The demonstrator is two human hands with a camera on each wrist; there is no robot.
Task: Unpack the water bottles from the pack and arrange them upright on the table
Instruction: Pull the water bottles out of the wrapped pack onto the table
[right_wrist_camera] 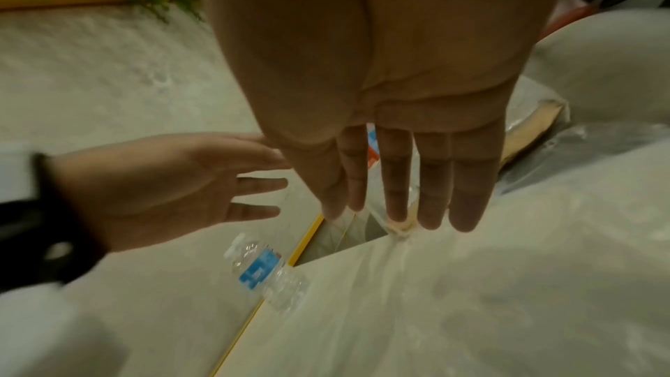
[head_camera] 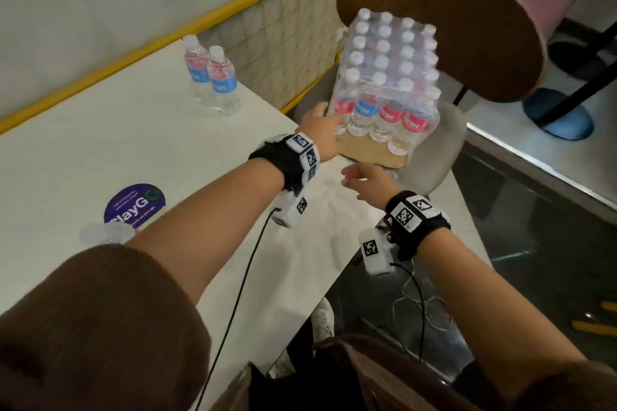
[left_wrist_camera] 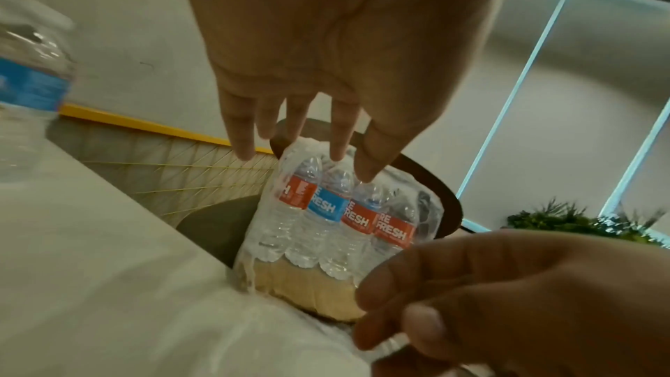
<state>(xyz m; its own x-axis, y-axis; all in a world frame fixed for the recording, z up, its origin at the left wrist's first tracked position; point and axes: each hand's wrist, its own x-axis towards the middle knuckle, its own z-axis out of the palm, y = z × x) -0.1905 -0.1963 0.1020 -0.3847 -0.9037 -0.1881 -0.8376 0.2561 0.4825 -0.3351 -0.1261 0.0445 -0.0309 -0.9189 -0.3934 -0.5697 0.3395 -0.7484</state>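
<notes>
Both hands, left (head_camera: 322,130) and right (head_camera: 365,185), reach with released grip toward the shrink-wrapped bottle pack (head_camera: 384,83) beside the worktop (head_camera: 100,143).

Pack (head_camera: 384,77): clear wrap, white caps, red and blue labels, tan base. Bottles (head_camera: 213,77): clear, blue labels, white caps. Table (head_camera: 100,143): white, purple sticker (head_camera: 135,205).

A big pack (head_camera: 387,77) of little water bottles sits on a chair just past the end of the table (head_camera: 100,150). It is wrapped in clear plastic with a brown cardboard bottom, it leans back, and the bottles inside have white caps and red or blue labels. Two bottles (head_camera: 213,77) with blue labels stand upright, touching, on the table near the wall.
</notes>
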